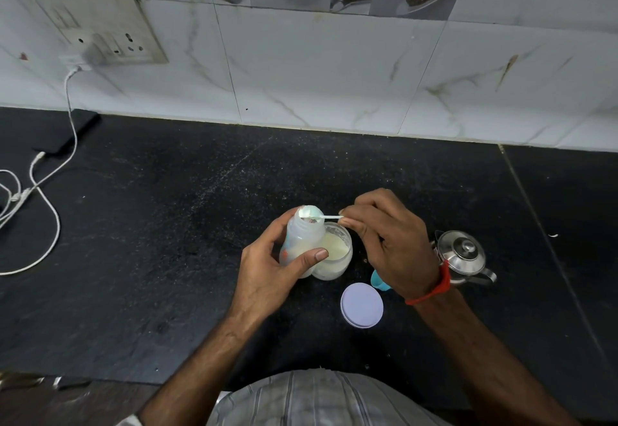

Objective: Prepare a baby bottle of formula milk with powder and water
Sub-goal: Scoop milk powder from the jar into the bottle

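Note:
My left hand (277,272) grips a clear baby bottle (302,241), tilted with its open mouth up and some pale powder inside. My right hand (384,238) pinches the handle of a small white scoop (314,214), whose bowl sits tipped over the bottle's mouth. Just right of the bottle, touching it, stands an open clear jar (336,255) holding cream-coloured powder. The jar's pale lilac lid (362,305) lies flat on the black counter (167,241) in front of it.
A small steel kettle (463,256) stands to the right of my right wrist. A turquoise piece (379,280) shows partly under that hand. At far left a dark phone (72,133) lies with white cables (50,198) running to a wall socket (110,44).

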The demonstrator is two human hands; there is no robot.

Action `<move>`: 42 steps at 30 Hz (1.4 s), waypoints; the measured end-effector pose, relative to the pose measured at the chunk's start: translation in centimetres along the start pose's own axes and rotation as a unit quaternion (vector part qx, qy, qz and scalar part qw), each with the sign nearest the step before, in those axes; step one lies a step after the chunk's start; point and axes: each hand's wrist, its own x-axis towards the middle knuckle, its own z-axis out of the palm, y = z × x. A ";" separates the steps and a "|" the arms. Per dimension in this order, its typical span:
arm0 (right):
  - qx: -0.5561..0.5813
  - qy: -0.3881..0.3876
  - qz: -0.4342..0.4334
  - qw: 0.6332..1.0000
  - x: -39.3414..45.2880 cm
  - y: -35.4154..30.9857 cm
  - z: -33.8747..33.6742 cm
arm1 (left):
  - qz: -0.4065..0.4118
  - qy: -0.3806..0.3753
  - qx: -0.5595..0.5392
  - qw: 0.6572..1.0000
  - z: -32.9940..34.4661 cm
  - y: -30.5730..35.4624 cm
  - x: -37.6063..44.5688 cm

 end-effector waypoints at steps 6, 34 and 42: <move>0.021 0.014 0.024 0.999 0.0 -0.2 -0.2 | 0.000 -0.008 -0.013 1.000 0.0 0.1 0.0; 0.027 0.021 0.027 0.999 -0.6 -0.4 0.1 | 0.024 0.003 -0.020 1.000 -0.1 -0.2 0.0; 0.025 0.033 0.032 0.999 -0.9 -0.4 0.2 | 0.023 0.005 -0.019 1.000 -0.1 -0.6 0.0</move>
